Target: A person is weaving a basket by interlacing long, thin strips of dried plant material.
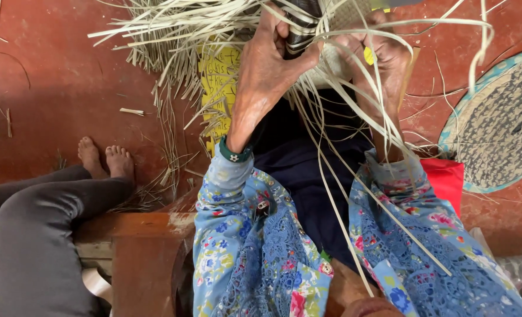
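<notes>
Near the top centre of the frame both hands work at a piece of weaving (331,58), a pale woven patch of thin straw-coloured strips held up just under the camera. The left hand (267,70) is closed around a dark bundle of strips at the upper edge of the piece, fingers curled tight and thumb pressed in. The right hand (384,58) grips the woven part from the other side, fingers folded over it; a small yellow thing shows between its fingers, though I can't make out what it is. Loose strips (355,194) trail from the work down over the lap, crossing the dark skirt (308,170) and both floral blue sleeves (243,235). A green bangle (235,154) sits on the left wrist.

More strips fan out in the upper left, over the red floor (55,82), and a yellow sheet with dark markings (220,82) lies beneath them just left of the left hand. At the right edge a round woven mat (502,123) with a blue-green border lies flat on the floor, and a red cloth (446,179) shows just beside the right sleeve. In the lower left another person sits with grey-clad legs (32,235) and bare feet (105,161) resting on the floor, beside a wooden bench (143,246).
</notes>
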